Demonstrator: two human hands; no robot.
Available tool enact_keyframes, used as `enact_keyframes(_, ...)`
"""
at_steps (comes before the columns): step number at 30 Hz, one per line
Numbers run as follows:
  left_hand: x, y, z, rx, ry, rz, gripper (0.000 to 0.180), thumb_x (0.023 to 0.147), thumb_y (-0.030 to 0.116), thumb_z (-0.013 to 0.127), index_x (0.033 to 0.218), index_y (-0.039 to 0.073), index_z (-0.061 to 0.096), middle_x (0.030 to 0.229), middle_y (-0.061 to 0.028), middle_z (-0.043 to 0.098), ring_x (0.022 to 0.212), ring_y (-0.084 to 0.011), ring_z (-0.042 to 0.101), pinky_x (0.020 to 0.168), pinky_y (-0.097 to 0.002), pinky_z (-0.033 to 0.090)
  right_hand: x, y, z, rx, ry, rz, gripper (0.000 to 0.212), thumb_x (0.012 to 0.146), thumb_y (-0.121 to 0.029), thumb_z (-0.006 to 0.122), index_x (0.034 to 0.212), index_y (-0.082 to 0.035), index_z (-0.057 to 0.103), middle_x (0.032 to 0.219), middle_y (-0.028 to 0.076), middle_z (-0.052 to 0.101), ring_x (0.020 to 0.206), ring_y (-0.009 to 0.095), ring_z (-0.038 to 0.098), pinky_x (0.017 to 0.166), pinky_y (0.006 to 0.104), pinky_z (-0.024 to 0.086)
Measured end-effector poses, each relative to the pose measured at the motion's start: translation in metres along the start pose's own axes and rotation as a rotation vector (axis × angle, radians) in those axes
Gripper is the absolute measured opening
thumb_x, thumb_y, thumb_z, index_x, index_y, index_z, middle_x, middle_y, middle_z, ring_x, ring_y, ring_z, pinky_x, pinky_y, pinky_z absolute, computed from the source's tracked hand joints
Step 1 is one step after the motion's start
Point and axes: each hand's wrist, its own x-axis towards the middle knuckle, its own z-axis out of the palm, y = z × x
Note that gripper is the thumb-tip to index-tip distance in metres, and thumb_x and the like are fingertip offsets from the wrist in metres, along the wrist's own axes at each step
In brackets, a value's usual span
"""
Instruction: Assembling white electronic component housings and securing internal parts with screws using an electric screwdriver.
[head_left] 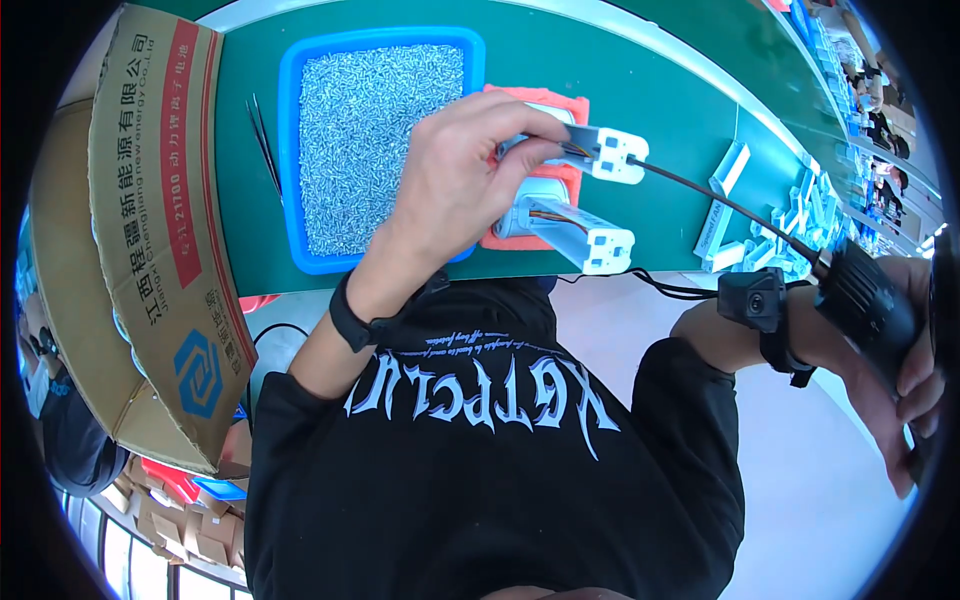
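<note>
My left hand [455,170] pinches the upper of two white plastic housings [618,156], thumb and fingers on its inner end, where wires show. My right hand [905,375], partly cut off by the picture's dark rim, is wrapped around a black electric screwdriver [865,300]. The screwdriver's long thin bit [715,200] points left, and its tip meets the end face of the held housing. Just nearer to me, a second white housing [600,250] with coloured wires rests tilted on an orange-red pad [505,240].
Left of the pads stands a blue tray [292,160] full of small metal screws. Black tweezers [265,150] lie beside it, near a large cardboard box [160,230]. Several white and pale-blue plastic parts [800,220] are piled at the right. A black cable [670,290] runs along the table's front edge.
</note>
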Motion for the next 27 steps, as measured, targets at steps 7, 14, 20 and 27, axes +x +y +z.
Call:
enact_keyframes(7, -0.002, -0.002, 0.007, -0.134, 0.012, -0.044, 0.015, 0.077, 0.000, 0.071, 0.090, 0.005, 0.073, 0.082, -0.0085, 0.070, 0.075, -0.0210, 0.066, 0.063, -0.0295, 0.050, -0.008, 0.014, -0.004, 0.203, -0.054, 0.182, 0.049, 0.092, -0.043, 0.058, 0.126, -0.008, 0.052, 0.076, -0.001, 0.055, 0.054, 0.011, 0.056, 0.047, 0.0277, 0.053)
enact_keyframes(14, -0.001, -0.008, 0.006, -0.220, -0.006, -0.080, 0.014, 0.076, 0.000, 0.073, 0.089, 0.005, 0.074, 0.081, -0.0071, 0.070, 0.069, -0.0164, 0.065, 0.059, -0.0265, 0.048, -0.011, 0.018, -0.007, 0.165, -0.039, 0.198, 0.048, 0.093, -0.043, 0.057, 0.126, -0.008, 0.052, 0.077, -0.001, 0.055, 0.054, 0.011, 0.056, 0.047, 0.0282, 0.053)
enact_keyframes(20, 0.000, -0.012, 0.002, -0.189, -0.017, -0.089, 0.014, 0.076, 0.002, 0.073, 0.089, 0.005, 0.074, 0.080, -0.0067, 0.070, 0.066, -0.0157, 0.063, 0.057, -0.0259, 0.047, -0.012, 0.018, -0.005, 0.181, 0.000, 0.204, 0.050, 0.093, -0.046, 0.056, 0.125, -0.008, 0.052, 0.075, 0.000, 0.055, 0.054, 0.012, 0.056, 0.047, 0.0293, 0.053)
enact_keyframes(27, 0.000, -0.012, 0.006, -0.179, 0.001, -0.043, 0.011, 0.077, 0.002, 0.072, 0.088, 0.004, 0.073, 0.079, -0.0070, 0.069, 0.067, -0.0164, 0.063, 0.057, -0.0259, 0.046, -0.010, 0.016, -0.010, 0.182, -0.023, 0.249, 0.053, 0.092, -0.052, 0.054, 0.123, -0.009, 0.053, 0.074, 0.000, 0.055, 0.053, 0.012, 0.057, 0.048, 0.0292, 0.054)
